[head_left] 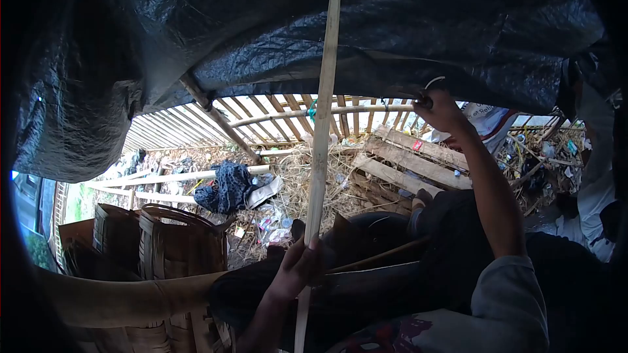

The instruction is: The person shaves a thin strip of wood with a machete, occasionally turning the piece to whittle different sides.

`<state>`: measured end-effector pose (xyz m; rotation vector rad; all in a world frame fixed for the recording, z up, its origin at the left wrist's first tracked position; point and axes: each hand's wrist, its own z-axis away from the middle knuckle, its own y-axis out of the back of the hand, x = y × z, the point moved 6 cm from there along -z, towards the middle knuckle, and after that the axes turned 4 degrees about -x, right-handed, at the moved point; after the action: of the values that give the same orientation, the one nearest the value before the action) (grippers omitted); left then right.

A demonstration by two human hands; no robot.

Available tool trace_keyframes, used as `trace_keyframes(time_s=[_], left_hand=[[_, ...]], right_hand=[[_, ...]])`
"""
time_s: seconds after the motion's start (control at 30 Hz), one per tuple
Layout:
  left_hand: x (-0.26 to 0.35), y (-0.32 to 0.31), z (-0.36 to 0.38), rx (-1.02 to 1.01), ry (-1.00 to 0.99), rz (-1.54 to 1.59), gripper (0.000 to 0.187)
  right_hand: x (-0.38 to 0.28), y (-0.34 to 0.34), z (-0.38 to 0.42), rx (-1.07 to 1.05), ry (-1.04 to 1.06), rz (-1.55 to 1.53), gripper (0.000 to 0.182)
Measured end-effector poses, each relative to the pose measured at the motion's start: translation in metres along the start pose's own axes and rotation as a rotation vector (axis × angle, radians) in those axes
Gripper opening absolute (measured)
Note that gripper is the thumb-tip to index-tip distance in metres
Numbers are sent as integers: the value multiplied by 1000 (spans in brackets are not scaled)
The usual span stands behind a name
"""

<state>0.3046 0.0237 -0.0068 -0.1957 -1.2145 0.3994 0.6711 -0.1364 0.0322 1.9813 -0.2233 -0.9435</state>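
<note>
My left hand (297, 268) is closed around the lower part of a long, pale bamboo strip (320, 137). The strip stands nearly upright, tapering toward its top in front of the dark tarp. Raised to the right and well apart from the strip, my right hand (441, 111) is wrapped round the dark handle of a knife (425, 100). A thin, bright curved edge shows above that fist; the rest of the blade is hard to make out. Across my lap lies dark cloth, with another thin strip (379, 255) over it.
Woven bamboo baskets (176, 235) and a thick bamboo pole (131, 301) are at lower left. A black tarp (418, 19) hangs low overhead. Beyond are a slatted bamboo fence (275, 117), wooden planks (412, 160), a dark blue cloth (226, 186), straw and litter.
</note>
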Motion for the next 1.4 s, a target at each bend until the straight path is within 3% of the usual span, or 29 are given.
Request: trace_keyframes(time_s=[0.07, 0.27, 0.37, 0.43, 0.53, 0.63, 0.67, 0.8, 0.87, 1.03, 1.1, 1.17, 1.2, 1.27, 1.3, 1.33, 1.4], left_hand=[[-2, 1, -4, 29, 66, 54, 20], [-4, -7, -21, 127, -46, -26, 11], [-20, -4, -25, 38, -39, -136, 20], [-36, -2, -23, 20, -66, -44, 25], [-42, -1, -21, -2, -85, 62, 32], [-41, -2, -22, 39, -72, 76, 31], [-41, -2, -21, 79, -60, 71, 28], [-30, -8, -22, 32, -29, 62, 18], [-23, -9, -19, 137, -22, 64, 10], [-27, -7, -18, 159, -39, 47, 10], [-28, -4, -16, 169, -25, 91, 10], [-25, 0, -9, 103, -3, -281, 10], [-27, 1, -8, 99, -4, -284, 10], [-36, 3, -4, 108, 86, -86, 10], [-33, -3, -3, 108, 86, -87, 10], [-23, -12, 2, 165, 17, -45, 10], [-14, -6, -1, 213, -55, -9, 10]], right_hand=[[-39, -8, 3, -55, 207, 20, 14], [-114, -25, 23, -297, 94, 229, 23], [-112, -31, 17, -326, -5, 284, 23], [-102, -32, 8, -248, 2, 202, 24], [-92, -41, 5, -389, -122, 100, 24], [-113, -43, 13, -432, -26, 192, 29], [-115, -44, 12, -505, -94, 186, 29], [-107, -44, 5, -390, -22, 216, 28], [-100, -44, 2, -371, -59, 231, 23], [-96, -40, 0, -259, 26, 305, 18], [-84, -36, -6, -265, -1, 347, 20], [-60, -25, -13, -219, -42, 390, 25], [-44, -16, -16, -104, -55, 350, 26], [7, 3, -16, -64, -320, 321, 35], [50, 9, -20, -142, -453, 183, 42], [84, 16, -15, -120, -525, 261, 47], [102, 23, 3, 13, -480, 337, 44]])
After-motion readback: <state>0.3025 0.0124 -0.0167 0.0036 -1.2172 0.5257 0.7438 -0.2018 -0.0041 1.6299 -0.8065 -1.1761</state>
